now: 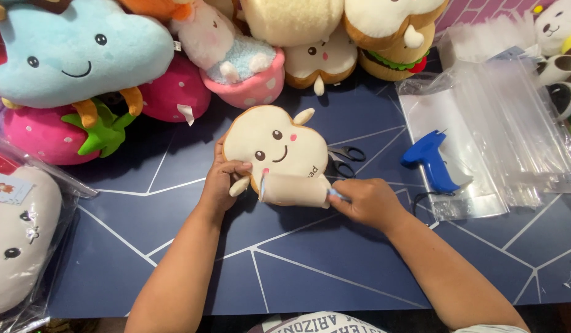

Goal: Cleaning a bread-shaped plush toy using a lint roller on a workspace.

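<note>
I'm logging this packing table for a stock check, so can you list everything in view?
bread toy: one, cream with brown edge, centre of the mat, smiling face up, lower part rolled
scissors: one pair, black handles, just right of the bread toy
tagging gun: one, blue, on the clear bags at right
clear bags: a stack, see-through, right side
cloud toy: one, light blue, top left
strawberry toys: two, pink with white dots, left
burger toy: one, tan with green and red, top
bagged toy: one, white, in plastic, far left
mat: one, dark blue with white lines
left hand: grips the bread toy's left edge
right hand: pinches the rolled end
</note>
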